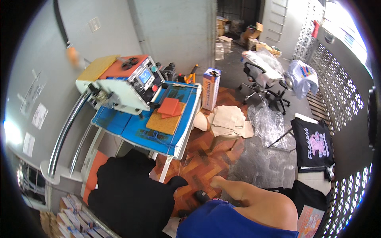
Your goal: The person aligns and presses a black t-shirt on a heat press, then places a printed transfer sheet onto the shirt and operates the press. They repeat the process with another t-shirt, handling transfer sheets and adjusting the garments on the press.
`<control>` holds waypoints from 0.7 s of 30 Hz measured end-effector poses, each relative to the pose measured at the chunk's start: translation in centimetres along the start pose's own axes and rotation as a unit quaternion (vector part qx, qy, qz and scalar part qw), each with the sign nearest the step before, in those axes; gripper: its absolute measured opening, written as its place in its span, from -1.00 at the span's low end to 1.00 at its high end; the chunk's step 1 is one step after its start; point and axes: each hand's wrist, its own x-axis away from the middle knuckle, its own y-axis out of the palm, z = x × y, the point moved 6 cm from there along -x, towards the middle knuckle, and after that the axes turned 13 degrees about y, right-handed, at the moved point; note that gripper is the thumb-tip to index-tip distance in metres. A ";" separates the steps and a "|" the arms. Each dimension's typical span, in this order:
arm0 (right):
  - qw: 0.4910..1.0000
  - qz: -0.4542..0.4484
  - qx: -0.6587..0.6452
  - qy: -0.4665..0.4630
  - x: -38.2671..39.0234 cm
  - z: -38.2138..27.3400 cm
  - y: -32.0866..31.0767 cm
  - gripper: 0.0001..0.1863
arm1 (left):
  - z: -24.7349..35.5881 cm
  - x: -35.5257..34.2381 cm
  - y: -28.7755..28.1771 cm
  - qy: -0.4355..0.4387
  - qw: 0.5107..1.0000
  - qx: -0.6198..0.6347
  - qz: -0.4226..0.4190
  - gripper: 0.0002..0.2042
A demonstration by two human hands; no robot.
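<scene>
My right arm comes from the lower right. The end of it, where my right hand (pixel 217 181) is, shows small above the tiled floor; its fingers cannot be made out, nor anything held. My left hand is out of view. Left of my blue top, a black T-shirt (pixel 131 194) lies spread out, covering most of what is under it. Beyond it stands a white press machine (pixel 119 93) with a small screen and a red knob. Its blue-covered table (pixel 117 121) carries red pads (pixel 170 107) on a yellowish-brown pad (pixel 158 122).
A tall white-and-blue box (pixel 211 88) stands beside the press table. Near it are a pile of beige sheets (pixel 230 119) and crumpled clear plastic (pixel 268 121). Printed black T-shirts (pixel 313 144) lie at right. An office chair (pixel 258 75) stands farther back. Small boxes (pixel 75 216) fill the lower left.
</scene>
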 end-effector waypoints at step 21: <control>0.914 -0.334 0.213 -0.084 -4.9 -19.2 3.5 -0.49 | -10.8 18.8 21.6 -0.220 0.914 -0.012 0.341 -0.72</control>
